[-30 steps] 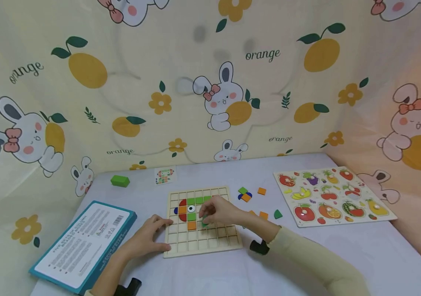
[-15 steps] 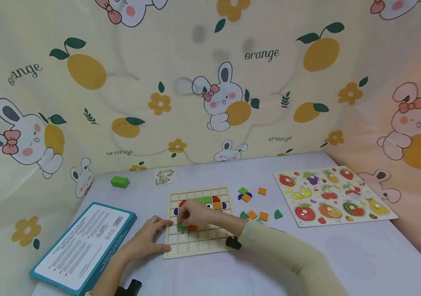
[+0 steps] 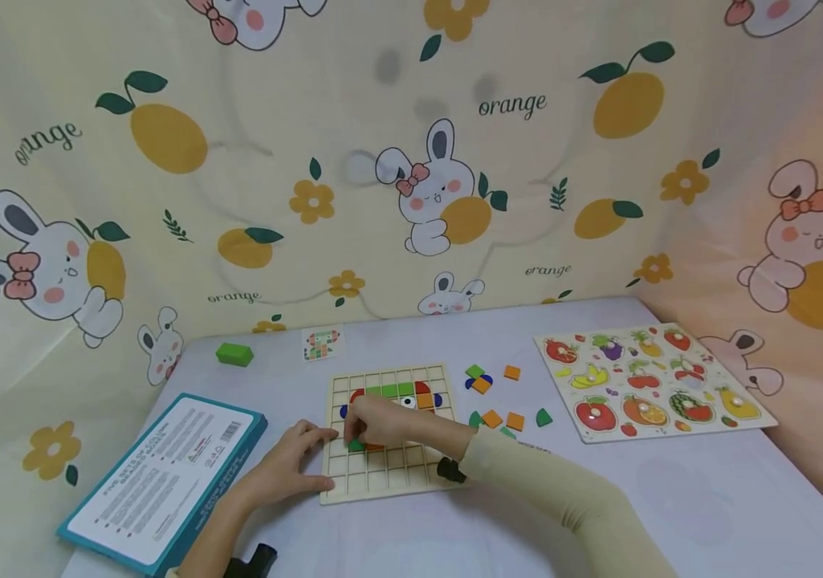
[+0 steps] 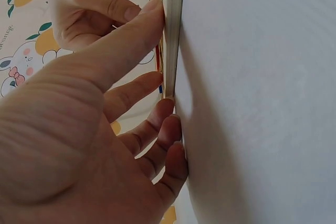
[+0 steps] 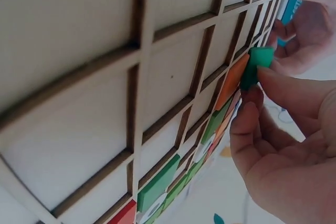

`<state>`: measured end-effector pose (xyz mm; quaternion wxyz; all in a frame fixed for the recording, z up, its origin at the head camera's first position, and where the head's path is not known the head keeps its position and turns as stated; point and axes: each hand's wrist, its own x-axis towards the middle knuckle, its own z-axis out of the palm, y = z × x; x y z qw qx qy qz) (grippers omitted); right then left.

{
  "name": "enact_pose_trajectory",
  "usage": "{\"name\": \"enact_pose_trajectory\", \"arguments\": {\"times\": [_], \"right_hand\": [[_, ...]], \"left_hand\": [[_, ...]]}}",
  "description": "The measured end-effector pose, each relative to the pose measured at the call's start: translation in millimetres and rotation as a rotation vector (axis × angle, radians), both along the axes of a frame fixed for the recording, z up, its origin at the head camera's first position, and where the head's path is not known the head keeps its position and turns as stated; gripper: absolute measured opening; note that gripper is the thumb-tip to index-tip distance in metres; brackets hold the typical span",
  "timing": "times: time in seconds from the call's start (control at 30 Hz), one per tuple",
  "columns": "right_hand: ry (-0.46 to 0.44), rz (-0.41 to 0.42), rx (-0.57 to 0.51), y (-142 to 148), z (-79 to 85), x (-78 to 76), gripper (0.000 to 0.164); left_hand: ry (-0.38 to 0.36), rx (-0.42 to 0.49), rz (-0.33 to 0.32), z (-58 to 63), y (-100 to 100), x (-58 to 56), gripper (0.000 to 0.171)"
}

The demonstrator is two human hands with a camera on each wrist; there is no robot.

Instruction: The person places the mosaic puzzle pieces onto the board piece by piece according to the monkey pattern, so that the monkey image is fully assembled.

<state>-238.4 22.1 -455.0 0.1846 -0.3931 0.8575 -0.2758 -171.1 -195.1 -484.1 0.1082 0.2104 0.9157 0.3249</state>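
Observation:
A wooden grid board (image 3: 405, 479) lies on the table with coloured tiles set in its far rows. My right hand (image 3: 380, 419) is over its left half, pinching a green tile (image 5: 256, 66) between thumb and fingers. In the right wrist view that tile is tilted at a cell beside an orange tile (image 5: 232, 81). My left hand (image 3: 297, 461) rests at the board's left edge, thumb and fingers spread along it; the left wrist view shows the thumb against the board's side (image 4: 171, 35). Green tiles (image 3: 389, 391), a red tile (image 3: 421, 388) and an eye tile (image 3: 407, 402) sit in cells.
Loose orange tiles (image 3: 515, 421), green and blue ones lie right of the board. Farther right is a fruit puzzle board (image 3: 577, 429). A blue box (image 3: 158, 482) lies at left; a green block (image 3: 234, 354) and a pattern card (image 3: 323, 343) are behind.
My right hand has moved left across the board with the green tile, from the middle to the left columns, then lowered slightly there. My left hand has stayed at the edge.

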Motion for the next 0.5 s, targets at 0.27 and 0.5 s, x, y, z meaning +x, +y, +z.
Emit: {"name": "enact_pose_trajectory", "arguments": {"times": [0.27,0.5], "right_hand": [[0.118,0.014,0.072,-0.7,-0.1,4.4,0.025],[0.132,-0.003,0.061,1.6,-2.4,6.2,0.02]], "left_hand": [[-0.009,-0.005,0.019,1.8,2.3,-0.5,0.076],[-0.01,0.007,0.019,3.2,1.8,1.0,0.074]]}}
